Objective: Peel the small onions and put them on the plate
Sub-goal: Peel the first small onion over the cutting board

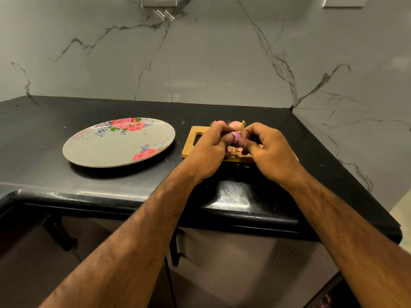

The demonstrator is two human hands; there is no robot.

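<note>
While both hands pinch it, the small onion [235,137] sits mid-frame, just above the cutting board [189,152]. Left hand [208,152] and right hand [268,150] each curl fingers and thumb round it; purple flesh shows between the thumbs. Long axis: cannot tell, mostly hidden. Plate [106,150] lies frame-left on the counter [44,121], no onion on it yet; left hand is nearer. Two unpeeled onions [236,124] wait at the board's far edge.
</note>
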